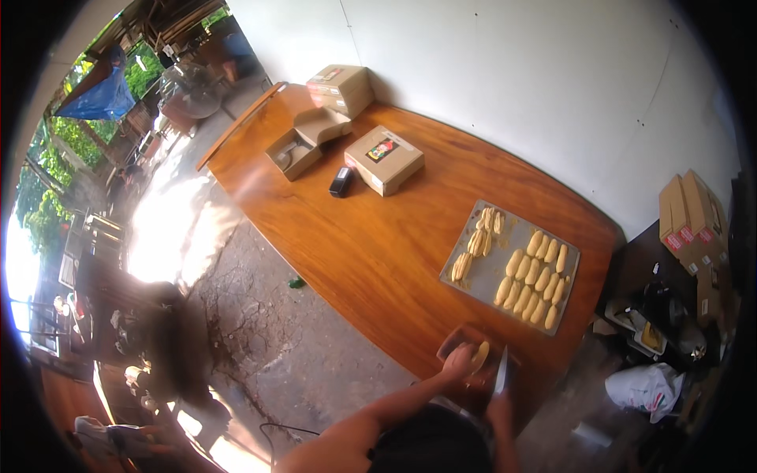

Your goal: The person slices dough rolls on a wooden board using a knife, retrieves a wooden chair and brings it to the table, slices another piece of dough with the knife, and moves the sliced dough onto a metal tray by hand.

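My left hand (pixel 460 362) grips an elongated golden pastry (pixel 481 355), like an éclair shell, over a reddish-brown cutting board (pixel 452 339) at the table's near edge. In my right hand (pixel 500 408) is a knife (pixel 502 372), its bright blade pointing away from me. A small gap separates the blade from the pastry. Beyond the board lies a metal baking tray (pixel 480 291). Whole pastries (pixel 532 272) stand in rows on its right part. On its left part are several smaller groups of pastries (pixel 478 242) that look split open.
The wooden table (pixel 366 260) also bears a closed cardboard box (pixel 387 156), an open box (pixel 294 155), stacked boxes (pixel 340 88) and a small black object (pixel 341 181). A white wall (pixel 502 77) borders its far side. More boxes (pixel 692 219) and a white bag (pixel 646 387) are at right.
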The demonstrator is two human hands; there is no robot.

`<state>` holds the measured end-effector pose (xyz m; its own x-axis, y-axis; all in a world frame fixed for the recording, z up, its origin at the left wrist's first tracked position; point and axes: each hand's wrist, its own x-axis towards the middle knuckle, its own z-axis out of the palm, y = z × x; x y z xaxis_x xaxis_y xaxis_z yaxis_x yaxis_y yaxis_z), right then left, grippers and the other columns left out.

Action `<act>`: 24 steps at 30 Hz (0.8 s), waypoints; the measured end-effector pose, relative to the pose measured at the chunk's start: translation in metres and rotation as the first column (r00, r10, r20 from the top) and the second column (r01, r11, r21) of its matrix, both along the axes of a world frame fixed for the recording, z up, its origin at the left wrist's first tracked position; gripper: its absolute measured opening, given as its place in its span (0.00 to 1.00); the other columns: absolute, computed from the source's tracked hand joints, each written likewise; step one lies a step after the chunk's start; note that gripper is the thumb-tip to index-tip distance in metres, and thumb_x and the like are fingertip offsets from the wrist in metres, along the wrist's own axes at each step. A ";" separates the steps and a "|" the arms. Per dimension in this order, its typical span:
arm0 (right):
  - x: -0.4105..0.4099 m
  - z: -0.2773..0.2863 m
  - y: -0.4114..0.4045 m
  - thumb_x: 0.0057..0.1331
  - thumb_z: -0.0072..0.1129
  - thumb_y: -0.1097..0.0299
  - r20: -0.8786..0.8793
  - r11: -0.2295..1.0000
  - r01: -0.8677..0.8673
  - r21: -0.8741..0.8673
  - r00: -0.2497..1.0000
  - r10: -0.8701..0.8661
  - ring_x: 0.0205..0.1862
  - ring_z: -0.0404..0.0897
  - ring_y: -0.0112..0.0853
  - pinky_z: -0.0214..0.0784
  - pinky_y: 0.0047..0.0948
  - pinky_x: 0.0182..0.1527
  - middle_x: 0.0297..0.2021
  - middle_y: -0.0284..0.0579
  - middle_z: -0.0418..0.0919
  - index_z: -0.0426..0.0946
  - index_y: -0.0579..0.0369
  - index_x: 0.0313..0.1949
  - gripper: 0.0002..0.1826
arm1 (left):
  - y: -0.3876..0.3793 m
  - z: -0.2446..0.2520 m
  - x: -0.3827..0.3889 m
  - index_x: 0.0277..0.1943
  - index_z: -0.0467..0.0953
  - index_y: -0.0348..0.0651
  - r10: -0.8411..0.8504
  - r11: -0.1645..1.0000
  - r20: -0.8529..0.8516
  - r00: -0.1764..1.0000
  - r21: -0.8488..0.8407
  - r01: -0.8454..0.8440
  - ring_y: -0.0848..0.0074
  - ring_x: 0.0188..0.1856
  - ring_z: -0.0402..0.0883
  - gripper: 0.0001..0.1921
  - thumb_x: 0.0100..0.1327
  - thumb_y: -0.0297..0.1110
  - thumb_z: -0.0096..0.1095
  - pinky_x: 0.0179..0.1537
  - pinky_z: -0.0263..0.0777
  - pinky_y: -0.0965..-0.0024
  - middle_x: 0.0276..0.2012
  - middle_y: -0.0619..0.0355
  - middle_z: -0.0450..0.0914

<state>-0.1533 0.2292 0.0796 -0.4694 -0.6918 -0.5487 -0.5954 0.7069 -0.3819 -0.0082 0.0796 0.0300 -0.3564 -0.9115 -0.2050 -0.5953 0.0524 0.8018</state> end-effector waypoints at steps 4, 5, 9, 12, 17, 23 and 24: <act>-0.002 -0.002 -0.001 0.75 0.46 0.63 -0.013 1.000 0.003 0.012 1.000 -0.003 0.48 0.81 0.66 0.72 0.60 0.51 0.41 0.74 0.81 0.66 0.63 0.55 0.17 | 0.001 0.004 -0.002 0.48 0.84 0.40 0.020 1.000 0.004 1.000 -0.016 -0.020 0.56 0.48 0.84 0.19 0.63 0.47 0.65 0.52 0.76 0.58 0.44 0.46 0.85; 0.000 0.003 -0.003 0.75 0.46 0.63 -0.014 1.000 0.000 0.009 1.000 0.000 0.48 0.81 0.66 0.72 0.60 0.51 0.41 0.74 0.81 0.66 0.63 0.55 0.17 | 0.000 0.006 -0.002 0.48 0.84 0.40 0.029 1.000 0.014 0.999 0.010 -0.029 0.56 0.48 0.84 0.19 0.63 0.47 0.65 0.52 0.76 0.58 0.44 0.46 0.85; 0.002 0.010 -0.004 0.74 0.46 0.62 -0.031 0.998 0.009 0.060 0.999 -0.007 0.49 0.80 0.67 0.71 0.60 0.52 0.42 0.74 0.81 0.66 0.62 0.55 0.17 | -0.001 0.007 -0.004 0.46 0.83 0.42 0.013 0.998 0.027 1.000 0.066 -0.014 0.52 0.49 0.83 0.18 0.67 0.49 0.62 0.53 0.75 0.55 0.45 0.44 0.84; 0.001 0.004 -0.002 0.74 0.46 0.62 -0.032 0.998 0.009 0.055 0.999 -0.007 0.50 0.80 0.67 0.71 0.61 0.53 0.43 0.74 0.81 0.66 0.62 0.55 0.18 | 0.000 -0.001 -0.004 0.46 0.83 0.42 0.028 0.999 0.025 0.999 0.024 -0.029 0.53 0.51 0.83 0.17 0.67 0.48 0.61 0.54 0.74 0.55 0.45 0.44 0.84; 0.002 0.003 -0.002 0.74 0.46 0.61 -0.047 0.998 0.007 0.057 0.999 -0.004 0.50 0.80 0.67 0.71 0.60 0.53 0.44 0.74 0.81 0.66 0.62 0.57 0.19 | -0.004 -0.002 -0.004 0.46 0.83 0.43 -0.005 1.000 0.019 1.000 0.023 0.005 0.53 0.52 0.82 0.17 0.67 0.47 0.60 0.55 0.74 0.55 0.45 0.45 0.84; 0.008 -0.001 0.000 0.75 0.46 0.61 -0.057 0.997 0.021 0.072 0.998 -0.017 0.51 0.80 0.65 0.72 0.59 0.53 0.45 0.73 0.81 0.65 0.62 0.58 0.20 | -0.003 0.001 -0.001 0.45 0.83 0.42 0.001 0.999 0.031 1.000 0.043 -0.002 0.53 0.52 0.82 0.17 0.68 0.48 0.60 0.54 0.74 0.55 0.45 0.45 0.84; 0.008 -0.002 0.001 0.75 0.46 0.62 -0.059 0.998 0.026 0.052 0.998 -0.023 0.51 0.80 0.65 0.72 0.59 0.53 0.44 0.73 0.81 0.65 0.62 0.58 0.19 | -0.003 0.003 -0.002 0.45 0.84 0.42 0.003 0.999 0.023 1.000 0.035 -0.004 0.53 0.51 0.82 0.18 0.68 0.48 0.60 0.54 0.74 0.55 0.45 0.45 0.85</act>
<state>-0.1454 0.2299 0.0779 -0.5182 -0.6503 -0.5554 -0.5977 0.7399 -0.3086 -0.0101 0.0764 0.0330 -0.3482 -0.9048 -0.2451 -0.6140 0.0226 0.7890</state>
